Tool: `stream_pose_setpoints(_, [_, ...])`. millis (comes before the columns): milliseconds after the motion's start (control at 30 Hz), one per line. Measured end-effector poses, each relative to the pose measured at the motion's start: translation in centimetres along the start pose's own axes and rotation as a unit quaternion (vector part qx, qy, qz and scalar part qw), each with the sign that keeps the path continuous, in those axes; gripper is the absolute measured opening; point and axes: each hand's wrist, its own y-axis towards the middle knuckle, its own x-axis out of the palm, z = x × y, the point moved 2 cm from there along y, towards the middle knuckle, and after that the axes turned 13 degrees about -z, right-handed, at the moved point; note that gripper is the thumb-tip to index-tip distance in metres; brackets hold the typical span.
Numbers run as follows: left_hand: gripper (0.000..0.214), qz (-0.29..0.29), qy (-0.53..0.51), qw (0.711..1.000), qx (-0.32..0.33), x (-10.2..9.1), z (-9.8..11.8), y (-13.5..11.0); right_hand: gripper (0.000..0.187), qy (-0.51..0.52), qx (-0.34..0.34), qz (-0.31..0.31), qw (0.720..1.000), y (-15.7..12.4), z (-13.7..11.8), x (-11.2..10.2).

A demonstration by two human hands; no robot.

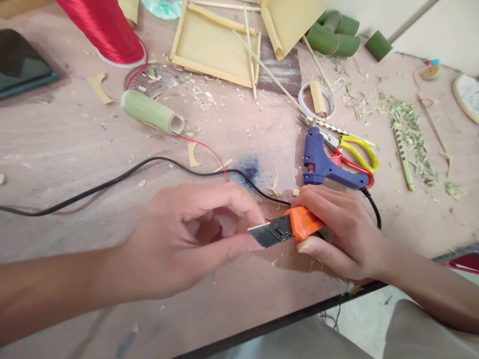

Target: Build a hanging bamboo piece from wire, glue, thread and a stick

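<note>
My right hand (344,232) is closed around an orange box cutter (304,223), whose dark blade (264,234) points left. The blade's tip meets the fingertips of my left hand (202,234), where thumb and forefinger come together in a pinch. A thin red thread (209,149) runs from a pale green bamboo tube (149,110) to behind my left hand. A short bit of red shows again at those fingertips, beside the blade. How the thread lies inside the hand is hidden.
Behind my right hand lie a blue glue gun (324,159) and yellow-and-red scissors (359,152). A black cable (112,180) crosses the table. Farther back are a red thread spool (107,30), a shallow frame (213,45), a tape roll (305,102) and green bamboo pieces (329,37).
</note>
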Motion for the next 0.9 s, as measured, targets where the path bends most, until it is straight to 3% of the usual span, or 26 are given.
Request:
stream_pose_setpoints(200, [0.006,0.0,-0.035,0.999,-0.018,0.0,-0.4,-0.3,0.047,-0.003,0.006,0.007,1.0,0.2,-0.1,0.0])
stream_pose_setpoints(333, [0.011,-0.019,-0.091,0.996,-0.015,0.2,-0.7,-0.2,0.046,0.051,0.007,0.024,0.998,0.3,-0.3,-0.6])
stream_pose_setpoints(500, [0.012,-0.048,-0.092,0.994,-0.018,0.4,-0.5,0.2,0.017,0.07,0.046,0.046,0.995,0.5,-0.8,-1.8])
stream_pose_setpoints(567, [0.012,-0.075,-0.11,0.991,-0.028,0.5,-0.5,0.3,0.02,0.055,0.048,0.048,0.996,0.6,-1.1,-1.8])
stream_pose_setpoints(700, [0.014,-0.111,-0.14,0.981,-0.073,0.9,-0.4,0.4,0.021,0.075,-0.036,0.054,0.995,1.1,-1.6,-1.3])
stream_pose_setpoints(800, [0.016,-0.106,-0.115,0.985,-0.068,1.0,-0.2,0.5,0.014,0.088,-0.112,0.067,0.988,1.4,-1.8,-0.9])
stream_pose_setpoints(900, [0.016,-0.099,-0.104,0.988,-0.057,1.0,0.1,0.6,0.014,0.061,-0.143,0.085,0.984,1.6,-1.9,-0.8])
